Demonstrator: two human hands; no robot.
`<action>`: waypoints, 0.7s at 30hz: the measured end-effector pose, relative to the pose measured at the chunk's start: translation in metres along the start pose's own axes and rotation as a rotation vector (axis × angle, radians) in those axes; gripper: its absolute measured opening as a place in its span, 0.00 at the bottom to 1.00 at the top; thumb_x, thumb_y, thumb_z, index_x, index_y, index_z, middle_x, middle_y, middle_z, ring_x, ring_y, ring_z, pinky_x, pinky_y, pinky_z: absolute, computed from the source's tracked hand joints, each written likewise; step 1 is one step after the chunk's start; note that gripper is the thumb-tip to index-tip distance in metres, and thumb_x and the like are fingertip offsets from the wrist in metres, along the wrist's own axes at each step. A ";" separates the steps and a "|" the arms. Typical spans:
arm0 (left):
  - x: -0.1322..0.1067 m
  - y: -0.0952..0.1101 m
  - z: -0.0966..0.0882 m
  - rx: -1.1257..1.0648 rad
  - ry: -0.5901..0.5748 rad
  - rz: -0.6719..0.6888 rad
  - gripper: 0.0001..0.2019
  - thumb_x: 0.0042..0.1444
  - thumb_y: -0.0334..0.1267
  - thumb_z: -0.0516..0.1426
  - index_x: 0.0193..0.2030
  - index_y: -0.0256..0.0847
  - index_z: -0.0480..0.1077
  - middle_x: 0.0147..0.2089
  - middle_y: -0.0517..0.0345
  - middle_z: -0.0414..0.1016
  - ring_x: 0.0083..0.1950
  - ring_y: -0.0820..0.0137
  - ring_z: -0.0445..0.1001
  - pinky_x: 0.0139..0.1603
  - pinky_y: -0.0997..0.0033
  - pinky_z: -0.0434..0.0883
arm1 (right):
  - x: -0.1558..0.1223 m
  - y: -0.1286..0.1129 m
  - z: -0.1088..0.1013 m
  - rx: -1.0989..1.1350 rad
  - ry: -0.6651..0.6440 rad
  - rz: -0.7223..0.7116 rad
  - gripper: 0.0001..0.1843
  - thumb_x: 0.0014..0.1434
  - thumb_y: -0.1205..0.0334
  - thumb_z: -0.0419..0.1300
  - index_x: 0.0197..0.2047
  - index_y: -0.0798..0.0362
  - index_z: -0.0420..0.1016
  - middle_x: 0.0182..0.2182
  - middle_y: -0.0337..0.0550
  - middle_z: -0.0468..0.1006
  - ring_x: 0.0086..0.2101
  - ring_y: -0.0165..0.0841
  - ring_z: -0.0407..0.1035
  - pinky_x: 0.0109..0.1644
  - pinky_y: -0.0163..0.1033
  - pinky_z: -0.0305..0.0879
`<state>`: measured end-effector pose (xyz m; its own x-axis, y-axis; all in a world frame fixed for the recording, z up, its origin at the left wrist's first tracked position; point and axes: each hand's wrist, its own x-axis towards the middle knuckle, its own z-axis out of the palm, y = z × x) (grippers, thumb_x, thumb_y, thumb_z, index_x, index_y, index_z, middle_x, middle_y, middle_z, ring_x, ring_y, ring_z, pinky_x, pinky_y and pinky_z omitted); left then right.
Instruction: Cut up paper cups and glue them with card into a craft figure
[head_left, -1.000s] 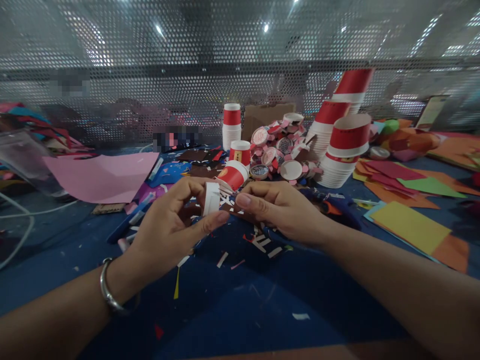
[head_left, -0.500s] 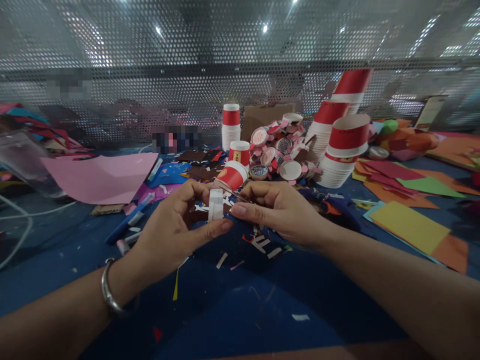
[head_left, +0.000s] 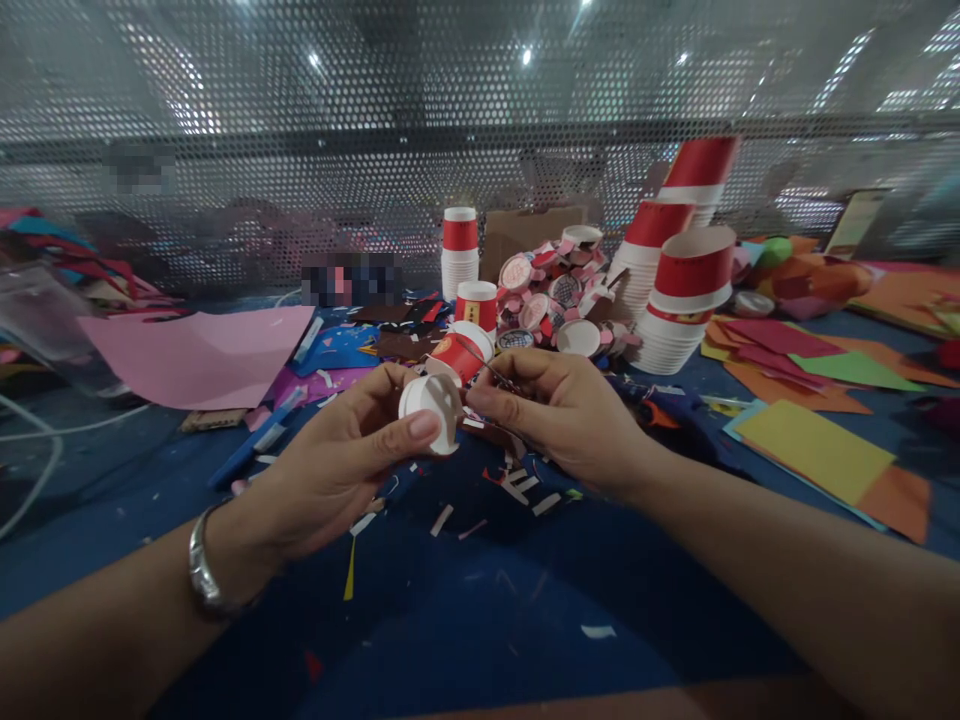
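Note:
My left hand [head_left: 341, 460] is closed on a white paper cup bottom [head_left: 427, 402], a shallow round piece with a torn, uneven edge. Its thumb lies across the piece, whose hollow side faces right. Close by on the right, my right hand [head_left: 559, 415] pinches a slender dark metal tool [head_left: 491, 366] that points up and left; its exact kind is hard to make out. Just behind both hands a red and white paper cup [head_left: 459, 355] lies on its side, in front of an upright red cup [head_left: 478, 305].
Stacked paper cups [head_left: 679, 300] stand at the right, beside a heap of cut cup bottoms [head_left: 559, 295]. Coloured paper sheets [head_left: 821, 450] lie at far right, pink paper [head_left: 202, 355] at left. Paper scraps [head_left: 517, 485] litter the blue table [head_left: 450, 620]. A perforated metal panel [head_left: 375, 180] rises behind.
The cup bottom has turned from edge-on so that its hollow side shows, and my left thumb now lies over it. The tool in my right hand now points more steeply upward.

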<state>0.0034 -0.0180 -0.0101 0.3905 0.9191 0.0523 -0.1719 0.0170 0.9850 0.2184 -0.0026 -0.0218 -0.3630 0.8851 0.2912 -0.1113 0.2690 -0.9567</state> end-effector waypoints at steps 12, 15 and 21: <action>-0.001 0.002 0.003 -0.076 -0.106 -0.086 0.20 0.55 0.46 0.70 0.53 0.47 0.78 0.46 0.56 0.77 0.44 0.73 0.76 0.44 0.81 0.76 | 0.001 -0.004 -0.002 -0.082 -0.003 -0.015 0.17 0.56 0.49 0.72 0.37 0.53 0.76 0.29 0.38 0.74 0.28 0.29 0.66 0.29 0.34 0.62; -0.001 0.002 0.004 -0.092 -0.135 -0.085 0.18 0.55 0.44 0.71 0.51 0.45 0.79 0.46 0.56 0.77 0.44 0.73 0.76 0.45 0.80 0.77 | 0.001 -0.003 -0.001 -0.092 -0.005 -0.016 0.18 0.56 0.47 0.72 0.35 0.53 0.75 0.29 0.38 0.73 0.29 0.30 0.65 0.30 0.35 0.63; -0.001 0.005 0.003 -0.067 -0.148 -0.080 0.17 0.53 0.37 0.72 0.49 0.43 0.78 0.44 0.57 0.77 0.44 0.73 0.77 0.44 0.80 0.78 | 0.001 -0.003 -0.002 -0.186 0.000 -0.060 0.16 0.58 0.51 0.71 0.33 0.53 0.73 0.27 0.35 0.69 0.28 0.28 0.62 0.30 0.35 0.58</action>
<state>0.0046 -0.0194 -0.0050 0.5337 0.8457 0.0025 -0.1923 0.1185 0.9742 0.2205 -0.0016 -0.0184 -0.3607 0.8656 0.3473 0.0404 0.3865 -0.9214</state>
